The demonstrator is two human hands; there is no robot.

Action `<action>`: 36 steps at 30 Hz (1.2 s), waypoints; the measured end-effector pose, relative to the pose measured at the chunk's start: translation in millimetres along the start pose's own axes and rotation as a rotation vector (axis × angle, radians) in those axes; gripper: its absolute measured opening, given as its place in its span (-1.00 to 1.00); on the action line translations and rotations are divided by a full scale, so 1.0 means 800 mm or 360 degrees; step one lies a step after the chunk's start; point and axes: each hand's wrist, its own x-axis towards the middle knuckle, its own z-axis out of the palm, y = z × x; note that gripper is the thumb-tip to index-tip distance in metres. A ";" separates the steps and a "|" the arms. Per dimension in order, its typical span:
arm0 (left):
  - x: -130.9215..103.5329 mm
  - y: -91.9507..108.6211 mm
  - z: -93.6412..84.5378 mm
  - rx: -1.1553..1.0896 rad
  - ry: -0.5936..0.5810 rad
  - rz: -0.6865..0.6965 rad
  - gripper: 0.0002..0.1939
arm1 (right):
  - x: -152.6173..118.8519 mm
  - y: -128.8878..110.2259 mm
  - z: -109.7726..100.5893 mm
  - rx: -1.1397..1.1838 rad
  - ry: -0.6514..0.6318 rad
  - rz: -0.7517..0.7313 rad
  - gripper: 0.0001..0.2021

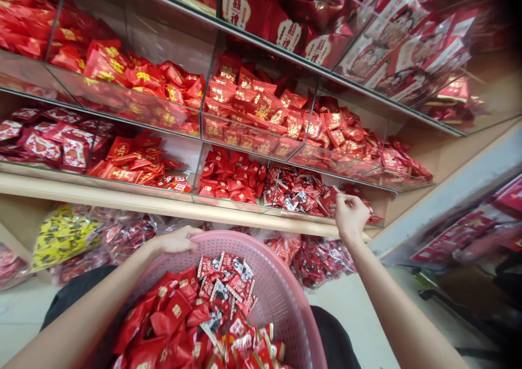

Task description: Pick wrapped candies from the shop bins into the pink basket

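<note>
A pink perforated plastic basket [281, 282] sits between my knees. Inside are plain red wrapped candies [171, 309], red-and-black patterned candy packets [228, 282] and gold-edged red packets [248, 347]. My left hand [177, 241] is closed over the basket's far rim. My right hand [351, 215] reaches into the right end of the lowest shelf, fingers pinched at the edge of a small candy packet [336, 191]. Just left of it lie more red-and-black candies [299, 189] behind a clear front panel; the fingers partly hide what they hold.
Shelves with clear dividers hold red candies [261, 102] and larger red gift bags [289, 35]. The wooden shelf edge [228, 212] runs above the basket. Below it are plastic bags of yellow candies [65, 236] and dark red candies [322, 260]. A pale wall edge [432, 211] stands right.
</note>
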 end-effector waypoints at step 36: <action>-0.002 -0.013 0.001 0.0044 0.0074 -0.0005 -0.59 | -0.257 -0.071 0.028 -0.0115 -0.2289 -0.1139 -0.82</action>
